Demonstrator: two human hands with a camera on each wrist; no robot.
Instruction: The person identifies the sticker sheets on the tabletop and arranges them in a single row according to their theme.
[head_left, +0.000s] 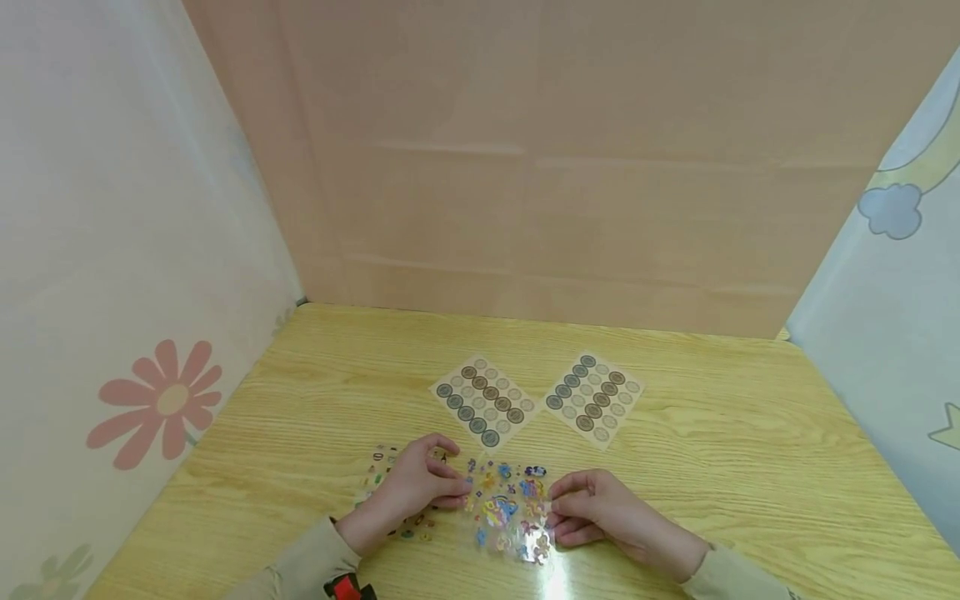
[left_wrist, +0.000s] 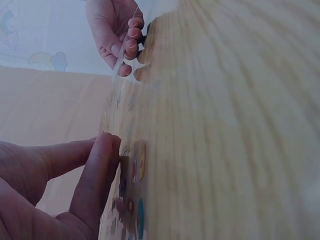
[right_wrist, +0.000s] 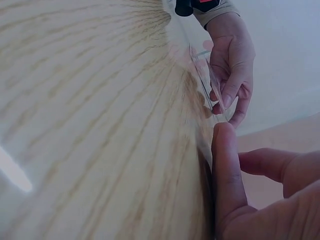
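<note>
A clear sticker sheet [head_left: 501, 507] with small colourful figures is held low over the wooden table, between both hands. My left hand [head_left: 420, 483] pinches its left edge; in the right wrist view the thumb of that left hand [right_wrist: 234, 75] lies against the clear film. At the opposite edge my right hand [head_left: 600, 512] grips the sheet between thumb and fingers, which the left wrist view also shows for the right hand [left_wrist: 112, 35]. A second clear sticker sheet [head_left: 416, 527] lies on the table under my left hand, partly hidden by it.
Two pale square sheets, one at the left [head_left: 483, 402] and one at the right [head_left: 595, 400], lie farther back with rows of round grey and brown designs. Behind the wooden table [head_left: 750, 433] stands a tan backdrop [head_left: 540, 217]. Patterned walls flank both sides.
</note>
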